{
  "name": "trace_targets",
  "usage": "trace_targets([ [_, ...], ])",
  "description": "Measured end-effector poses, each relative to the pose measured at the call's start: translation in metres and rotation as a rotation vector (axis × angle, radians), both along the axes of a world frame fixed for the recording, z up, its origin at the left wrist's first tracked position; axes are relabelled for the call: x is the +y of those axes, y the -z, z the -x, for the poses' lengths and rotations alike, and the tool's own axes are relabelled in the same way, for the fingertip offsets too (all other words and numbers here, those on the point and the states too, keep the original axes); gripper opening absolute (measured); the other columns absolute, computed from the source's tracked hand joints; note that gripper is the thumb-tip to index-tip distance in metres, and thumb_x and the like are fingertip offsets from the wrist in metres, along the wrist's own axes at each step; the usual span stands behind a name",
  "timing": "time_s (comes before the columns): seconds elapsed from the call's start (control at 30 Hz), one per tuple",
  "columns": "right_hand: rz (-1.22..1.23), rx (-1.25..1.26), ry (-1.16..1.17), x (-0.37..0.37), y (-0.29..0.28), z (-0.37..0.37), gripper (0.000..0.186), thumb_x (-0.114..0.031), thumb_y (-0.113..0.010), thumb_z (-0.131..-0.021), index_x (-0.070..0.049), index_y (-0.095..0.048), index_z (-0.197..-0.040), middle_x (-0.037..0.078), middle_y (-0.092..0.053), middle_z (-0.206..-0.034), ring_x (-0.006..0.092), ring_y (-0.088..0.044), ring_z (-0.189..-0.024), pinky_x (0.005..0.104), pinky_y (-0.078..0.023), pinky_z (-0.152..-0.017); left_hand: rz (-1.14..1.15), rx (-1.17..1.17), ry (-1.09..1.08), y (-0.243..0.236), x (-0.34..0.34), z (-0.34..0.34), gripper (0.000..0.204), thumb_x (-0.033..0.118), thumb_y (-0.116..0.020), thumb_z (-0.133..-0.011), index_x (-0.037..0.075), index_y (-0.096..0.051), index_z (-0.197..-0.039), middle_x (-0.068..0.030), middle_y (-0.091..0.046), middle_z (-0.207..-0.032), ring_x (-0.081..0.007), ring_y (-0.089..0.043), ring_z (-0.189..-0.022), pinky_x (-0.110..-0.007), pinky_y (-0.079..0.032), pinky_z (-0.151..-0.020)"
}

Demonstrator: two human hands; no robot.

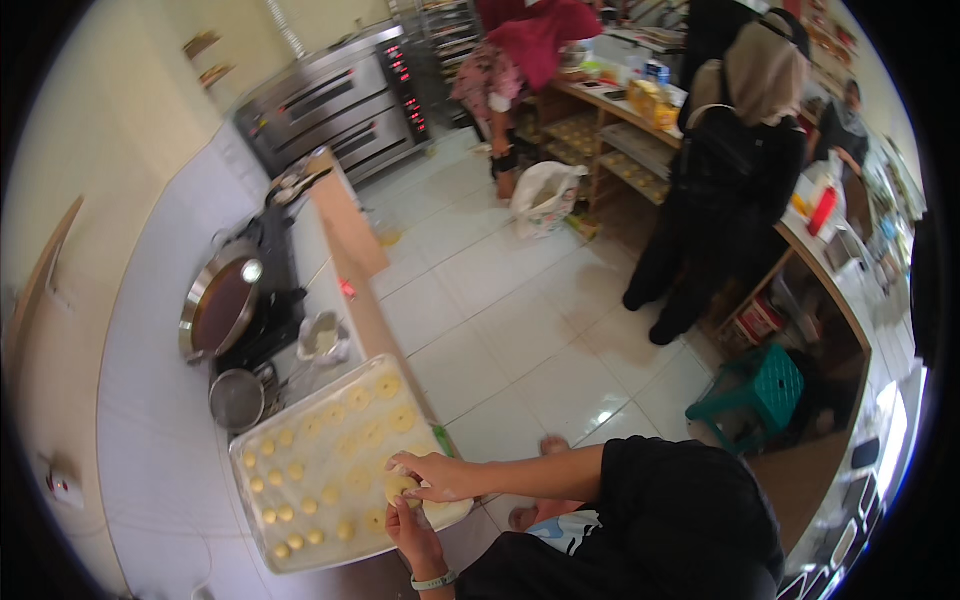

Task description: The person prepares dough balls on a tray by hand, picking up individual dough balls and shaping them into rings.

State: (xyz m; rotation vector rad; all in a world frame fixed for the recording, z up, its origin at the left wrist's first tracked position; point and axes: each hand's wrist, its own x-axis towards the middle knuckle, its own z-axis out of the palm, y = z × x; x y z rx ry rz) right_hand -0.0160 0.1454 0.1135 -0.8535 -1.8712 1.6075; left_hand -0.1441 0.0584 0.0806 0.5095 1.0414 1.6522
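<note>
Dough piece (401, 489) is held between left hand (414, 538) and right hand (440, 477), over the near right part of the tray (312, 455), where flattened rounds (401, 417) appear done and dough balls (268, 516) appear not yet pressed.

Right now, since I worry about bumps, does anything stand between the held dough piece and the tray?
Nothing visible except the left hand and right hand holding the dough piece; dough balls dot the tray.

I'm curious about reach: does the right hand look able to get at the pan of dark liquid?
Probably not from here: the right hand is busy with a dough piece, and the tray lies between it and the pan.
</note>
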Motion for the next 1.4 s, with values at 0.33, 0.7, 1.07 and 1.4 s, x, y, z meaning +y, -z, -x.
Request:
trace_targets([
  [0.33, -0.181, 0.000, 0.257, -0.003, 0.006, -0.135, 0.030, -0.014, -0.058, -0.083, -0.003, -0.059, -0.111, 0.015, -0.062, -0.099, 0.0303, -0.061, -0.084, 0.0341, -0.049, -0.074, -0.014, 0.027, 0.163, -0.001, 0.039, -0.115, 0.026, 0.002, -0.061, -0.084, -0.009, -0.056, -0.108, -0.0148, -0.063, -0.099, -0.0193, -0.060, -0.092, -0.029, -0.048, -0.082],
  [0.7, -0.024, 0.019, 0.562, -0.020, -0.017, -0.230, 0.029, -0.014, -0.062, -0.083, -0.005, -0.061, -0.110, 0.011, -0.065, -0.096, 0.0210, -0.063, -0.083, 0.0325, -0.050, -0.076, -0.002, -0.085, 0.501, -0.012, 0.068, -0.194, 0.028, 0.002, -0.063, -0.083, -0.010, -0.057, -0.108, -0.0144, -0.063, -0.100, -0.0192, -0.061, -0.090, -0.028, -0.048, -0.083],
  [1.07, -0.206, -0.008, 0.725, -0.039, -0.035, -0.288, 0.030, -0.018, -0.067, -0.081, -0.004, -0.064, -0.108, 0.010, -0.066, -0.088, 0.0163, -0.060, -0.078, 0.0288, -0.049, -0.073, -0.064, -0.022, 0.817, -0.039, 0.082, -0.251, 0.027, 0.009, -0.061, -0.086, -0.008, -0.057, -0.107, -0.0133, -0.063, -0.098, -0.0192, -0.060, -0.093, -0.029, -0.047, -0.085],
  [1.4, -0.204, -0.028, 0.827, -0.069, -0.038, -0.320, 0.031, -0.021, -0.069, -0.081, -0.004, -0.065, -0.107, 0.009, -0.067, -0.091, 0.0144, -0.061, -0.080, 0.0272, -0.049, -0.078, -0.053, 0.015, 0.954, -0.047, 0.077, -0.287, 0.033, 0.013, -0.065, -0.084, -0.009, -0.058, -0.107, -0.0104, -0.062, -0.093, -0.0168, -0.059, -0.085, -0.026, -0.048, -0.075],
])
